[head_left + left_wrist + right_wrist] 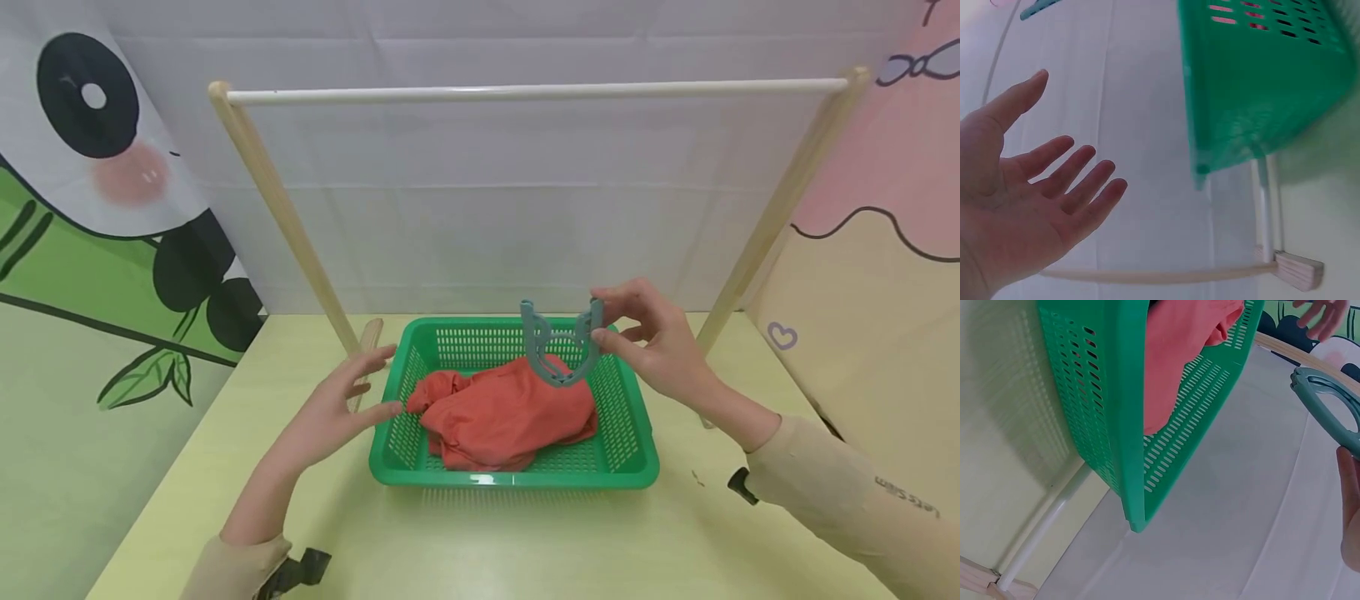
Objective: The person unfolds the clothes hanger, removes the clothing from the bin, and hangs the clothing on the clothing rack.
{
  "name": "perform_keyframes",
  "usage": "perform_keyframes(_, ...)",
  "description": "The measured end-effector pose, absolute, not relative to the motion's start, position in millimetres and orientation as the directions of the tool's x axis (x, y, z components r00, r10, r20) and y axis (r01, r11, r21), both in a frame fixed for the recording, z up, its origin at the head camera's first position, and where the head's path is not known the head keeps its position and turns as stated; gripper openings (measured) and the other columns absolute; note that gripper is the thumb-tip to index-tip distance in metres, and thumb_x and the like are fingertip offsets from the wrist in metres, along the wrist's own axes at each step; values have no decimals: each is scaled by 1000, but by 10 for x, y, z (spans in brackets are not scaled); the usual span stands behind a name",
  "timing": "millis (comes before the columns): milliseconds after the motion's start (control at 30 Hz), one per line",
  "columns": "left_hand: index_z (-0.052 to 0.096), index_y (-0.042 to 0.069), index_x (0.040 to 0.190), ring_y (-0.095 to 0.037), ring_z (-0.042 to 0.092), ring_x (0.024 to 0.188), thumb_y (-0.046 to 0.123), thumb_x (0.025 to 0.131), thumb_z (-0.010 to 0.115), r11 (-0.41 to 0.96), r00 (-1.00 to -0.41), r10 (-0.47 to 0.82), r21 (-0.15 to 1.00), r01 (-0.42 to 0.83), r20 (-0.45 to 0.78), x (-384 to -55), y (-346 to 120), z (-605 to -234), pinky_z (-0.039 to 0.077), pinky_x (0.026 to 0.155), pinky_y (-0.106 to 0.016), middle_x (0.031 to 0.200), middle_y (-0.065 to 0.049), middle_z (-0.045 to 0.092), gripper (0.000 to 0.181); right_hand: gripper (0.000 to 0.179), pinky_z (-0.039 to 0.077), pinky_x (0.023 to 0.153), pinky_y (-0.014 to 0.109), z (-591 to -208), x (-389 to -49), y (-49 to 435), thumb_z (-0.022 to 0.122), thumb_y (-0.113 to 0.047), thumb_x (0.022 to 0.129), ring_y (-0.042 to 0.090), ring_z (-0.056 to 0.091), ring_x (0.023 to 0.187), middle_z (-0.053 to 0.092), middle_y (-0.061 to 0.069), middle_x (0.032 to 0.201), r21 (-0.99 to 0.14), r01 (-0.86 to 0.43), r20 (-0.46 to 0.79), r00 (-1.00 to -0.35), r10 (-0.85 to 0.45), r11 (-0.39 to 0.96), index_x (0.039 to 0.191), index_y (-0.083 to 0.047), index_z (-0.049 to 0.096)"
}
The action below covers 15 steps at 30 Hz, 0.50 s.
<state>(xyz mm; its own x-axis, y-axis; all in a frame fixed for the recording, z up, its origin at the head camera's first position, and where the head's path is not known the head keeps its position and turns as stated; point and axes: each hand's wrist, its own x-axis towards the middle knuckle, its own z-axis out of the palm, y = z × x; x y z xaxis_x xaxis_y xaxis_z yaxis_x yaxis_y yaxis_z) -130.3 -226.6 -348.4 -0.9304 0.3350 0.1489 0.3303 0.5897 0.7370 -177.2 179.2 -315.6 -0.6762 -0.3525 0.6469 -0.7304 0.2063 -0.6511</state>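
My right hand (660,350) pinches one arm of a teal folding clothes hanger (533,337) between thumb and fingers, holding it above the green basket (517,480). The hanger forms a U, with both arms pointing up. In the right wrist view, part of the hanger (1322,415) shows beside the fingertips. A crumpled red cloth garment (502,421) lies inside the basket; its shape is hidden by the folds. To the basket's left, my left hand (330,412) hovers with fingers spread, holding nothing. The left wrist view shows its palm (1022,212) bare.
A rack with a white horizontal bar (540,92) stands behind the basket, on a wooden left post (281,208) and right post (783,208). A pale yellow table (487,550) carries everything. Behind hangs a whitish cloth backdrop (525,217), with cartoon-printed panels at both sides.
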Motion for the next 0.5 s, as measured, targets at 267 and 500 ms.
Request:
perform_keyframes(267, 47, 16, 145, -28, 60, 124, 14, 91, 72, 467, -869, 417, 757, 457, 267, -1594, -1787, -3052, 52, 100, -48, 142, -7, 54, 60, 46, 59, 63, 23, -3129, -1794, 1749, 68, 16, 83, 2, 68, 84, 68, -4, 96, -654, -733, 650, -671, -356, 188, 125, 4, 54)
perform_keyframes(500, 52, 21, 139, -19, 68, 112, 17, 92, 70, 407, -843, 422, 761, 506, 335, -1752, -1429, -2905, 57, 93, -38, 128, -1, 64, 50, 44, 59, 64, 24, -3097, -1794, 1688, 69, 11, 84, 3, 68, 86, 68, 2, 96, -661, -720, 633, -686, -360, 210, 125, 1, 55)
